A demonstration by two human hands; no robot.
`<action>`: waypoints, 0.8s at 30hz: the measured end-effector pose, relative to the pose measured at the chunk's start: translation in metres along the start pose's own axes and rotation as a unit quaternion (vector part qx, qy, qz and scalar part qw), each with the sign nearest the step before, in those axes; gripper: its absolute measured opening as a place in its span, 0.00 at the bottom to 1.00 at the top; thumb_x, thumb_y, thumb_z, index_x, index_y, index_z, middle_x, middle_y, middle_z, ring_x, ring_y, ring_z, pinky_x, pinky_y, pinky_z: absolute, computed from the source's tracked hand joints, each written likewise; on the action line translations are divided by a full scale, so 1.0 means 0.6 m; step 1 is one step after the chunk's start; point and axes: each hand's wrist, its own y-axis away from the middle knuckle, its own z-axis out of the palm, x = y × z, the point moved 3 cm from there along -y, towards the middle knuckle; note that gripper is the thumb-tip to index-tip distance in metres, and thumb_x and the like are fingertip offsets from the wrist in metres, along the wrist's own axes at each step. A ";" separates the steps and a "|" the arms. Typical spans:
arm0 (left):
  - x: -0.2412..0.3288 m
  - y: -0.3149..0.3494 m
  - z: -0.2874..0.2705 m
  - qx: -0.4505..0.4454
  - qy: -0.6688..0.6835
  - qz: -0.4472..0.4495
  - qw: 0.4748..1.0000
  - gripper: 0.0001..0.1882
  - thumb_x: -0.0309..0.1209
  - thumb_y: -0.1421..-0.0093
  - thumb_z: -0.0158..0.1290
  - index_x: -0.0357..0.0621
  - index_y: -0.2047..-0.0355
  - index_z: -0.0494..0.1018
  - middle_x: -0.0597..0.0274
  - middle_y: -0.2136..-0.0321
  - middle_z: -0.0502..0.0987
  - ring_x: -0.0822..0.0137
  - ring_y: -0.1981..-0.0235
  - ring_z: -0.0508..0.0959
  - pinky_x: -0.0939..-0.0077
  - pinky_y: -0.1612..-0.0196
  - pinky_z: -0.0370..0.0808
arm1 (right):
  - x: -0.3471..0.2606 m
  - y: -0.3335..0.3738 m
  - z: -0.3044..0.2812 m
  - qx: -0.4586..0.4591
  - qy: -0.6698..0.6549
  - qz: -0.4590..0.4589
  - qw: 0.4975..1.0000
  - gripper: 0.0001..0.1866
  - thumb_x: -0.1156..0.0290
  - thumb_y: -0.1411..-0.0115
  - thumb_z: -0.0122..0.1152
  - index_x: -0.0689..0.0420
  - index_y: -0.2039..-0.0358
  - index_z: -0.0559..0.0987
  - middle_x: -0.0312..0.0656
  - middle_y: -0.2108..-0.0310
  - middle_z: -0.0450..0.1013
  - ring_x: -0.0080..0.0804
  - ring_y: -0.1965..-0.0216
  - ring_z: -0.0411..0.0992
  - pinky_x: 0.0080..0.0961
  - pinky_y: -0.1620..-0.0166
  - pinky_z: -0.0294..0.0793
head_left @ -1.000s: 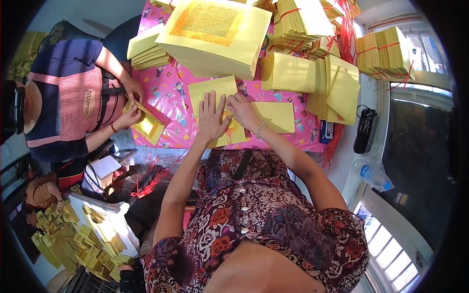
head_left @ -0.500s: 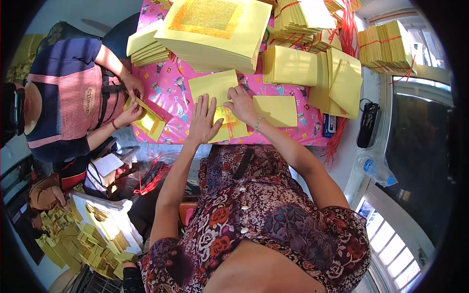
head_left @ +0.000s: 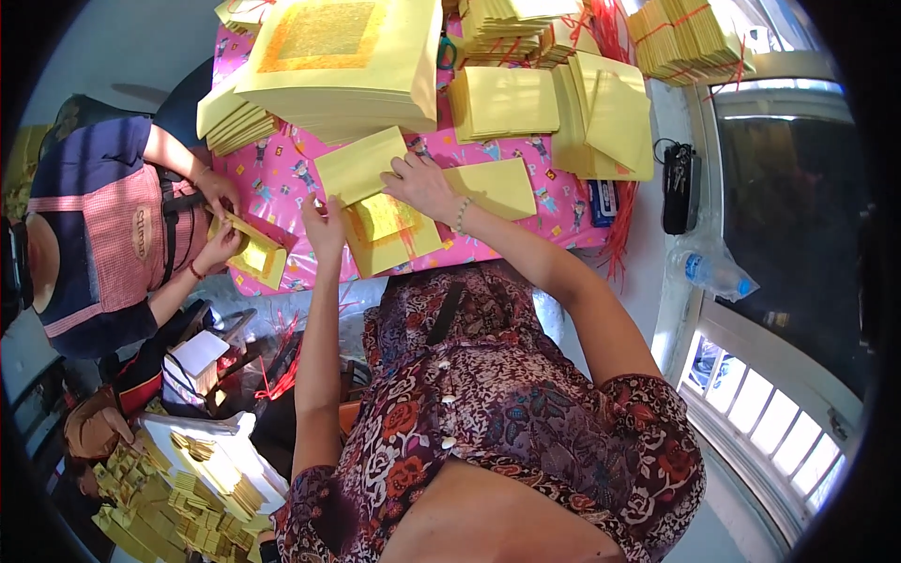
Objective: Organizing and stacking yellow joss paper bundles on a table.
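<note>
Upper yellow sheet (head_left: 360, 165): over the counter (head_left: 282, 155), between both hands, its lower edge meeting the gold-marked sheet (head_left: 392, 235); whether joined, I cannot tell.
Right hand (head_left: 420, 186): grip bent over the upper sheet's right edge, likely steadying it — a pinch is unconfirmed.
Left hand (head_left: 324, 225): fingertips at its lower-left corner; pinching or loose, I cannot tell.
Narrow yellow piece (head_left: 497, 186): under the right wrist, probably set aside.
Tall stack (head_left: 338, 103): beyond — presumably within easy reach.

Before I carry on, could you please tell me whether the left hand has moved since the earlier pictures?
Yes, the left hand has shifted to the left, judged against the printed pink tablecloth.
</note>
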 end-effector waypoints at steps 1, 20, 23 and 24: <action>-0.005 -0.006 0.004 -0.003 0.000 0.001 1.000 0.24 0.30 0.38 0.50 0.33 0.44 0.61 0.48 0.61 0.70 0.60 0.63 0.74 0.66 0.62 0.73 | -0.003 -0.004 -0.003 -0.001 0.002 0.003 1.000 0.12 0.59 0.48 0.61 0.52 0.68 0.78 0.36 0.67 0.67 0.35 0.60 0.67 0.33 0.60 0.69; 0.129 0.147 0.171 -0.246 0.056 0.054 0.966 0.34 0.20 0.45 0.51 0.39 0.39 0.53 0.51 0.68 0.75 0.59 0.69 0.79 0.70 0.67 0.76 | 0.121 0.251 -0.125 0.086 -0.237 0.463 0.850 0.28 0.70 0.50 0.67 0.61 0.50 0.67 0.48 0.57 0.70 0.42 0.56 0.71 0.38 0.53 0.70; 0.123 0.146 0.187 -0.274 0.006 0.059 0.960 0.36 0.19 0.47 0.49 0.37 0.38 0.49 0.39 0.63 0.74 0.41 0.65 0.77 0.57 0.62 0.76 | 0.122 0.274 -0.109 0.061 -0.252 0.505 0.823 0.28 0.69 0.50 0.67 0.61 0.50 0.67 0.49 0.57 0.70 0.43 0.56 0.70 0.39 0.52 0.70; 0.119 0.147 0.189 -0.257 -0.015 0.088 0.962 0.36 0.18 0.47 0.48 0.37 0.38 0.49 0.36 0.60 0.73 0.38 0.62 0.76 0.54 0.60 0.75 | 0.120 0.274 -0.107 0.062 -0.252 0.504 0.824 0.28 0.69 0.50 0.67 0.61 0.50 0.67 0.49 0.57 0.70 0.43 0.56 0.70 0.39 0.52 0.70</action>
